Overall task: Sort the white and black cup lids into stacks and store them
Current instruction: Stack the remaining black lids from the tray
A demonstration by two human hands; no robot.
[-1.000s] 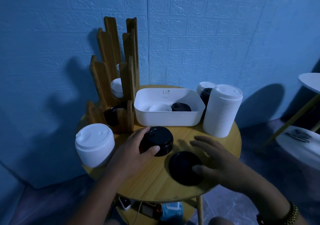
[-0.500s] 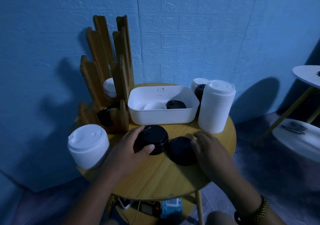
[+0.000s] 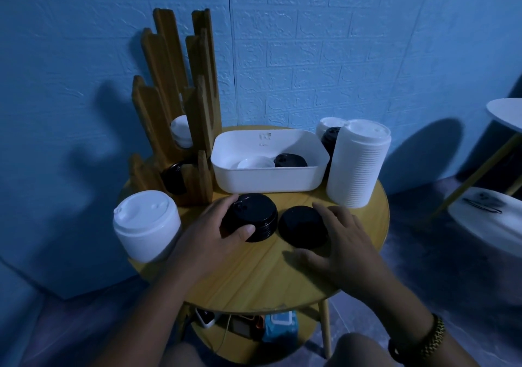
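Closest to you, your left hand (image 3: pixel 209 234) grips the black stack (image 3: pixel 248 217) of lids. The thumb is on its near side and the fingers are curled over its far rim, so the pile does not slide on the tabletop (image 3: pixel 254 276). Your right hand (image 3: pixel 347 242) is bent loosely round the loose black lid (image 3: pixel 303 227), with fingers at its far edge and thumb by its near edge. This lid lies flat just beside the stack, I think ready to go on top of it.

At your left the short white stack (image 3: pixel 147 225) stands apart, so the colours are not mixed. Behind the hands, the white tub (image 3: pixel 268 180) holds one white lid (image 3: pixel 255 163) and one black lid (image 3: pixel 289 160), not yet sorted. At the right stands the tall white stack (image 3: pixel 358 163). Farthest, the wooden rack (image 3: pixel 172 84) by the wall already keeps white and black lids in its slots, probably the place for storing.
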